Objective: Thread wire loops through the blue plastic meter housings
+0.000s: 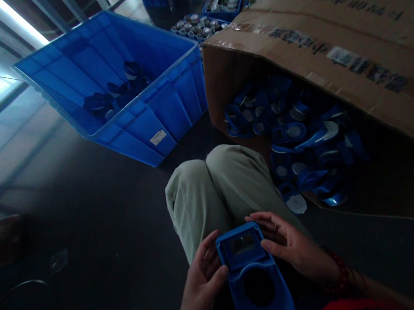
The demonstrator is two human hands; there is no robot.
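Note:
A blue plastic housing [260,294] with a rectangular window at its far end and a large round opening nearer me is held over my lap. My left hand [206,277] grips its left edge, thumb on the rim and fingers along the side. On the opposite side, my right hand [285,242] has its thumb at the upper right edge and its fingers around the far corner. Beneath the housing are my knees in pale trousers [200,188]. What lies under the housing is hidden.
A blue crate [168,114] with dark blue parts inside stands ahead on the left. On the right, a tipped cardboard box [331,44] spills several blue housings [286,133]. Farther back are trays of small parts [197,25]. A shoe [6,238] shows at the left edge.

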